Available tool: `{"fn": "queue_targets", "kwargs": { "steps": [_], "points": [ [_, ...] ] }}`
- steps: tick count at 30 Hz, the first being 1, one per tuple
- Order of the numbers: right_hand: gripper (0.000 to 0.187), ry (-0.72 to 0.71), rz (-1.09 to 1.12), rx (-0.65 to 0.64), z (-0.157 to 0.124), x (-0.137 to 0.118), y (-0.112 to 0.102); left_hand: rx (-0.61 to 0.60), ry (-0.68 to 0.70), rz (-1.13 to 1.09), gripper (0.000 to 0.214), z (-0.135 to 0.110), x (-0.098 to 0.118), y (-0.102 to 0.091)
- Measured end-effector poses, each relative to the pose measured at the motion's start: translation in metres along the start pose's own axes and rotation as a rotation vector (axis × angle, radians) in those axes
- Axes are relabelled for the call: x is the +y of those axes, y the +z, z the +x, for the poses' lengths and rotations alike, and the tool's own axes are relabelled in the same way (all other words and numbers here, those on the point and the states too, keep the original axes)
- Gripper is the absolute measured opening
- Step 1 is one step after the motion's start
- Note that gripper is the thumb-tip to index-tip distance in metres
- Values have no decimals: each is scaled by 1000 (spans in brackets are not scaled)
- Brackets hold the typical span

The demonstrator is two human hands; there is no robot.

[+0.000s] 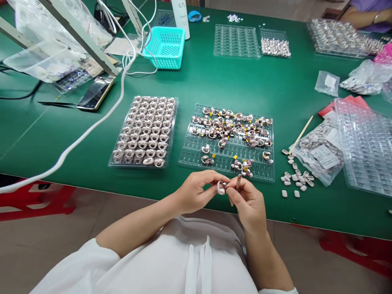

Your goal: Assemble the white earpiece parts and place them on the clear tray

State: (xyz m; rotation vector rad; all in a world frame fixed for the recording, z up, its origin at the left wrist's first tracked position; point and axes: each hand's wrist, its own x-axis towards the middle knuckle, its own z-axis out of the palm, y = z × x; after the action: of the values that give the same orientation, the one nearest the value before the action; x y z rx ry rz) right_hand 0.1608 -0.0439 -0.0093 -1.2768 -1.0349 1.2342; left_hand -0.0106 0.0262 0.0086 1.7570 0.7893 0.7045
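Note:
My left hand [197, 190] pinches a small white earpiece shell [221, 187] at the table's near edge. My right hand [248, 200] is closed too, touching the same shell and holding a thin brownish stick [238, 182] upright between its fingers. Just beyond the hands lies a clear tray [196, 157] with a loose pile of similar parts with wires. To its left a second clear tray [113, 162] holds neat rows of pinkish-white shells.
Small white caps [295, 178] lie loose to the right, beside bags of parts [320, 151] and stacked clear trays [367, 147]. A teal basket [165, 47], a phone [95, 93], tweezers [56, 104] and a white cable [92, 128] lie at the left. Another person's arm [364, 16] shows far right.

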Motion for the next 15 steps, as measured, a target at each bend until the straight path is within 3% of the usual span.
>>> {"fn": "queue_targets", "kwargs": {
  "steps": [3,10,15],
  "points": [
    [15,-39,-7,16,-1,2,2,-13,-39,-53,22,-2,-2,1],
    [4,-197,-125,78,-8,5,5,-25,-335,-488,29,-2,3,6],
    [8,-249,-216,67,-7,3,4,-36,-383,-572,34,-2,4,4]
  ]
}}
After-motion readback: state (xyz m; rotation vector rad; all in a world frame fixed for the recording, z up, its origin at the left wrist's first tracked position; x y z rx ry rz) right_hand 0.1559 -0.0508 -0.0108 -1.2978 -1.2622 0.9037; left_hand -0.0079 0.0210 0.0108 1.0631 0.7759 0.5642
